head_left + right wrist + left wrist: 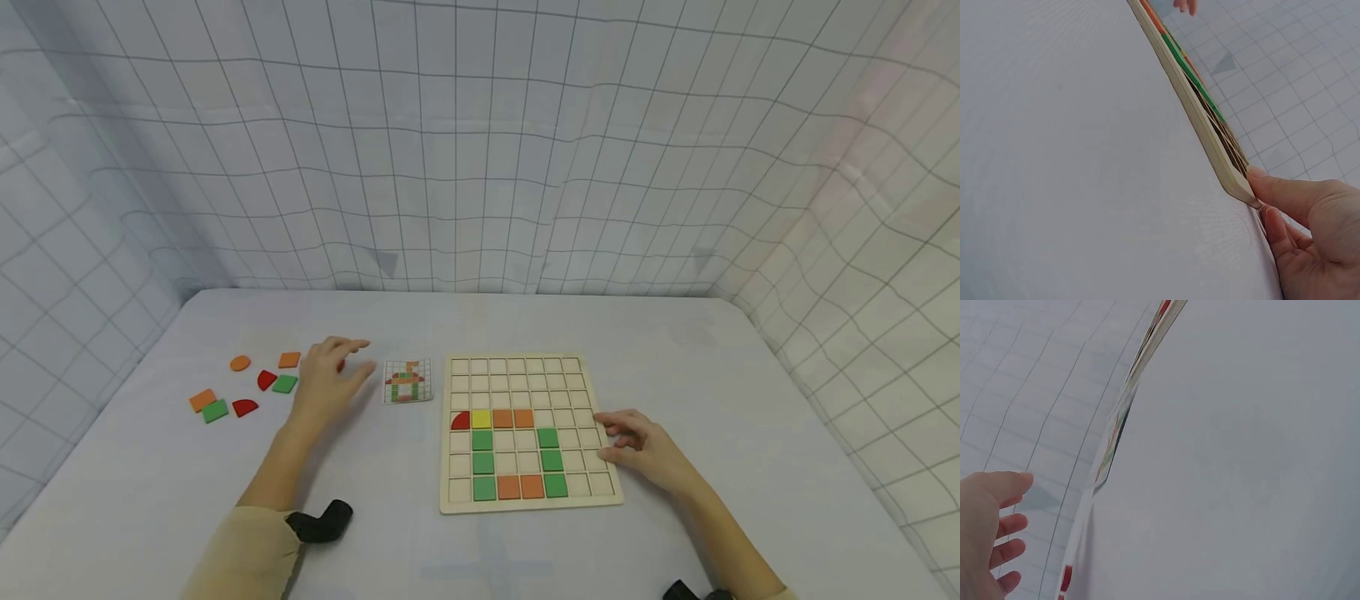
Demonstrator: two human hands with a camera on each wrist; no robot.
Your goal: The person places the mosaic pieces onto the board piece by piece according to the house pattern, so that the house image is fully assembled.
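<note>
My left hand [327,383] is raised over the table between the loose pieces and a small pattern card [408,381]. Its thumb and fingers are spread apart, with nothing between them in the left wrist view. A red piece [341,365] shows partly behind its fingers. At the right edge of a wooden grid board [460,468], my right hand [647,450] touches the rim with thumb and index fingertips, set apart. On the board lie a red quarter-circle [461,421], a yellow square [481,419], several orange squares [508,487] and several green squares [483,463].
Left of my left hand lie loose pieces: an orange disc [240,363], orange squares [289,360], green squares [285,384] and red quarter-circles [244,407]. A white sheet with a grid of lines [480,167] hangs around the white table [360,558].
</note>
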